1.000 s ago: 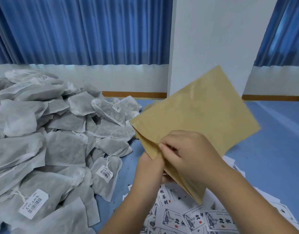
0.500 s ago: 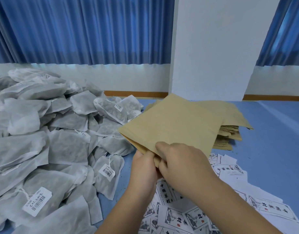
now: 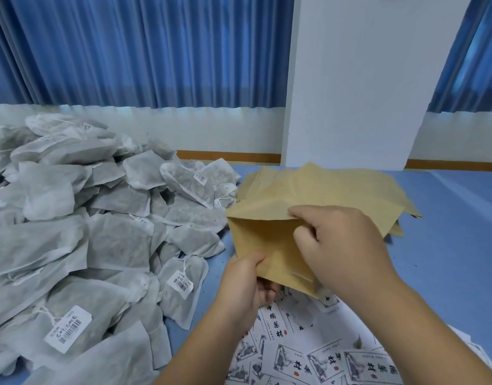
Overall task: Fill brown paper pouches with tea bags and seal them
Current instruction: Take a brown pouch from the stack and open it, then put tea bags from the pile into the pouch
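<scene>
Both hands hold one pouch point(image 3: 264, 237) above the table point(image 3: 450, 262): the left hand point(image 3: 246, 287) grips its near edge, thumb on top, and the right hand point(image 3: 342, 245) pinches the upper lip, mouth parted. Tea bags point(image 3: 86, 234) lie heaped at left (some barcode-tagged), a stack point(image 3: 350, 184) of pouches just behind, labels point(image 3: 322, 362) under the wrists.

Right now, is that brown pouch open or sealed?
Open: brown pouch gapes, right hand pinching one layer, left hand holding the other.
</scene>
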`<action>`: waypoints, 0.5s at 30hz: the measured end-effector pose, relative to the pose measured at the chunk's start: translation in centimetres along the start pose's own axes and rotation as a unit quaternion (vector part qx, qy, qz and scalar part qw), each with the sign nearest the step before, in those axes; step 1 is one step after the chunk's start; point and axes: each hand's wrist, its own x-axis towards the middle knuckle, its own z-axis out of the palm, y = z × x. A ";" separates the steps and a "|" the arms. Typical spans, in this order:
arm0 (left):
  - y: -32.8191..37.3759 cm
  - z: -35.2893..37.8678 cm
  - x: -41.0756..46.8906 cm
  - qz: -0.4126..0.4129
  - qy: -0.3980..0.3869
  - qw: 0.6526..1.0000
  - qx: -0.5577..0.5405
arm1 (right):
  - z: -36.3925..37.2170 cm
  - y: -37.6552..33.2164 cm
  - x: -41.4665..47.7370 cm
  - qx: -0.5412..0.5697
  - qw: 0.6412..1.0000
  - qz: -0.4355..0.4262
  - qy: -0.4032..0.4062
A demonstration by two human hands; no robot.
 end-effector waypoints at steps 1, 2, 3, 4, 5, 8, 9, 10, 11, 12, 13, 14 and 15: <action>0.0 0.0 0.0 0.017 -0.003 1.000 0.000 | 0.3 0.1 0.0 0.003 1.000 -0.003 -0.009; 0.0 0.0 0.0 0.037 -0.005 0.999 0.013 | 0.5 0.2 0.1 0.008 1.000 -0.004 -0.017; 0.2 0.0 -0.1 0.058 -0.007 0.998 0.035 | 0.6 0.3 0.2 0.015 1.000 -0.003 -0.021; 0.3 0.0 -0.3 0.080 -0.015 0.995 0.059 | 0.6 0.5 0.3 0.024 0.999 0.000 -0.022; 0.6 -0.1 -0.5 0.099 -0.028 0.991 0.086 | 0.6 0.5 0.3 0.034 0.999 0.002 -0.021; 1.8 -1.1 -1.0 0.191 0.008 0.956 0.222 | 0.2 0.9 0.4 0.068 0.998 0.011 -0.014; 2.3 -2.0 -0.9 0.246 0.065 0.913 0.318 | 0.1 1.0 0.4 0.072 0.997 0.012 -0.012; 3.0 -3.0 -0.7 0.300 0.150 0.826 0.453 | 0.1 1.2 0.6 0.069 0.997 0.013 -0.013; 3.7 -4.0 -0.7 0.323 0.225 0.711 0.583 | 0.2 1.4 0.6 0.061 0.998 0.015 -0.017; 4.2 -4.9 -0.6 0.311 0.254 0.623 0.672 | 0.3 1.5 0.7 0.054 0.998 0.016 -0.024; 4.5 -5.7 -0.4 0.270 0.241 0.576 0.733 | 0.5 1.5 0.7 0.048 0.998 0.015 -0.035; 4.5 -6.2 -0.3 0.223 0.207 0.558 0.772 | 0.6 1.5 0.7 0.044 0.998 0.013 -0.046; 4.4 -6.7 -0.1 0.183 0.175 0.551 0.795 | 0.7 1.6 0.7 0.041 0.998 0.011 -0.052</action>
